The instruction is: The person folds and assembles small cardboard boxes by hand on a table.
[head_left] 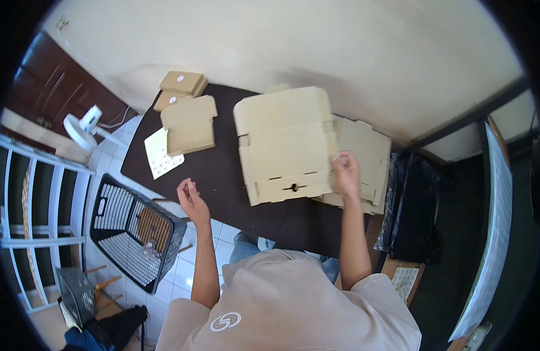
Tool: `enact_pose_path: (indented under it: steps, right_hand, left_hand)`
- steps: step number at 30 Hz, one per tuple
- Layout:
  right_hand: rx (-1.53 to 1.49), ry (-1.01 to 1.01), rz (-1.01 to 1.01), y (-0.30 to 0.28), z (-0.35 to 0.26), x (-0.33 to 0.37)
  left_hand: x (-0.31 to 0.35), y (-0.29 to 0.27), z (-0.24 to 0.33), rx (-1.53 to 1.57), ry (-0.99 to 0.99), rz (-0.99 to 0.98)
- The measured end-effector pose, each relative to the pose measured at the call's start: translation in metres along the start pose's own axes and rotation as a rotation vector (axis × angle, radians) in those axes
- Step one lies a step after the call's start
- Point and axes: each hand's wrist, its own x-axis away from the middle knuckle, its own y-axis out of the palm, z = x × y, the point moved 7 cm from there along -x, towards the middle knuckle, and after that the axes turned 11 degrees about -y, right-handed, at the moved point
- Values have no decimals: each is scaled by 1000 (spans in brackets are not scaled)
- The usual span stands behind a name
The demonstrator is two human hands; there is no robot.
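A flat, unfolded cardboard box blank (287,140) with fold lines, slots and a small dark cut-out lies at the middle of the dark table. My right hand (345,171) is closed at its right edge, fingertips curled and partly hidden. More flat box blanks (363,158) are stacked beneath and to the right of it. Off the table's front left edge, my left hand (193,202) hovers with loosely bent fingers apart, holding nothing. Beyond that hand are a folded box with its lid up (191,128) and a sheet of round stickers (162,153).
Closed small boxes (182,82) are piled at the far left corner of the dark table (223,169). A black crate (138,234) stands left of me, near a white fan (83,128). Black plastic bags (413,205) sit right of the table. A wall (281,41) rises behind.
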Motion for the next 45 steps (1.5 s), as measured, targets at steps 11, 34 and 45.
enact_pose_path:
  steps: [11, 34, 45]
  right_hand:
    - [773, -541, -411, 167, 126, 87]
    - [947, -561, -873, 168, 125, 112]
    - [693, -235, -787, 144, 48, 101]
  left_hand:
    - [86, 89, -84, -941, 324, -553]
    - [89, 92, -136, -1293, 217, -764]
    - [51, -11, -88, -614, 179, 67]
